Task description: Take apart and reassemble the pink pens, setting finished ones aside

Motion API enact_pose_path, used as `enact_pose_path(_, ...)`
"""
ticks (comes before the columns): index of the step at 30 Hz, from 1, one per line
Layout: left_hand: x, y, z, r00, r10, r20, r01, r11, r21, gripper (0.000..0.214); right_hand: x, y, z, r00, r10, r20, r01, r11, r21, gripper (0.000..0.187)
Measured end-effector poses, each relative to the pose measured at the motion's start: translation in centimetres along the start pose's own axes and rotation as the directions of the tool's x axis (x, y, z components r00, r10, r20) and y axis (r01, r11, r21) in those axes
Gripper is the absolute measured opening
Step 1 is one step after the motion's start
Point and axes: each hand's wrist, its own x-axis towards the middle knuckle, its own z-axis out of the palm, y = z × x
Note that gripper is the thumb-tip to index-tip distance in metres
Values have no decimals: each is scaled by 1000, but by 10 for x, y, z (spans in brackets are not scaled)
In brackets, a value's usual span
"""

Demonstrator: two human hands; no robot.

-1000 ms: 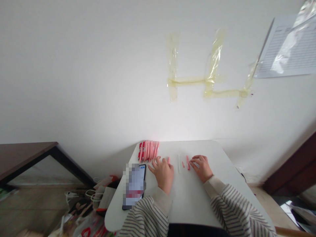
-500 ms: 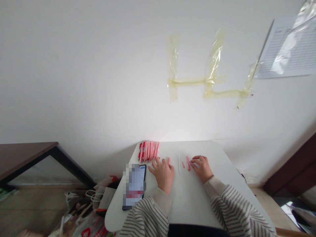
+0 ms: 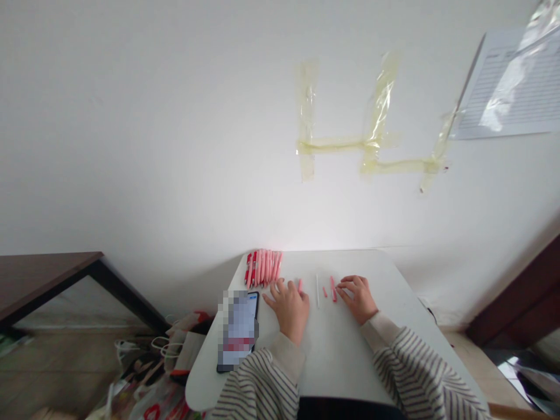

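Note:
My left hand rests on the white table with its fingers spread, holding nothing. Just beyond its fingers lies a short pink pen part, partly hidden by the hand. My right hand lies loosely curved on the tabletop, its fingertips at the side of a longer pink pen barrel piece; no grip on it shows. Between the hands are a thin white pen refill and a small pink piece, laid out roughly side by side.
A row of several pink and red pens lies at the table's back left. A phone with a blurred screen is by the left edge. Bags and clutter fill the floor at left. The wall stands directly behind the table.

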Motion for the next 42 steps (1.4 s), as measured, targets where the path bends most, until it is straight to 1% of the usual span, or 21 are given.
enact_pose_path(5, -1, 0, -1, 1000, 8, -11, -8, 1000, -23, 22, 0, -1, -1, 1000, 3, 6, -3, 1000, -1, 19)
enact_pose_path(9, -2, 1, -3, 996, 88, -18, -90, 989, -116, 21, 0, -4, -3, 1000, 10, 12, -10, 1000, 0, 19)
enact_pose_path(13, -4, 2, -2, 985, 174, -3, -169, 955, -243, 16, 0, -8, -5, 1000, -4, 29, 4, 1000, 21, 18)
enact_pose_path(17, -5, 3, 2, 970, 242, 6, -226, 916, -331, 15, 0, -13, -7, 998, -43, 53, 41, 998, 37, 14)
enact_pose_path(23, -7, 6, 3, 948, 319, 8, -278, 839, -468, 13, 0, -18, -8, 992, -98, 75, 95, 995, 38, 11)
enact_pose_path(32, -7, 8, -2, 937, 349, 18, -297, 823, -485, 14, -1, -23, -10, 987, -96, 129, 88, 994, 70, 16)
enact_pose_path(37, -7, 8, -2, 935, 351, 40, -294, 836, -463, 13, 0, -24, -11, 985, -89, 150, 77, 993, 84, 16)
enact_pose_path(42, -7, 8, 1, 929, 370, -11, -337, 832, -441, 13, 0, -25, -11, 984, -93, 154, 80, 993, 88, 15)
